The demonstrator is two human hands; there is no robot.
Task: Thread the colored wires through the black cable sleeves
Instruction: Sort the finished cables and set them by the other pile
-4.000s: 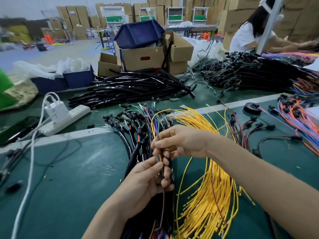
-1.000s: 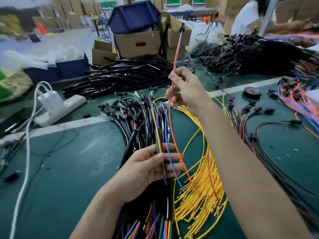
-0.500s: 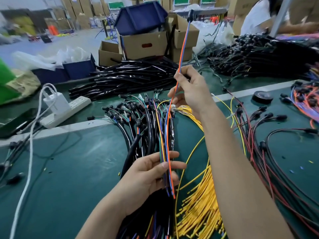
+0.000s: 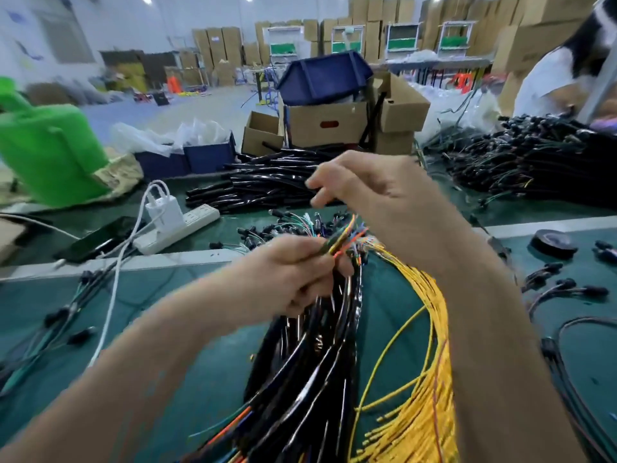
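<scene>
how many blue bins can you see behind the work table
3 blue bins: one upturned atop the cardboard box, two side by side to its left. Others may be hidden.

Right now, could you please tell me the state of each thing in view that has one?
Left hand: grips the coloured wires
Right hand: raised, fingers curled; blur hides any hold
Charger: plugged into the strip
Bin: upturned atop a box
Tape: lying flat
Yellow wires: loose, unsleeved
</scene>
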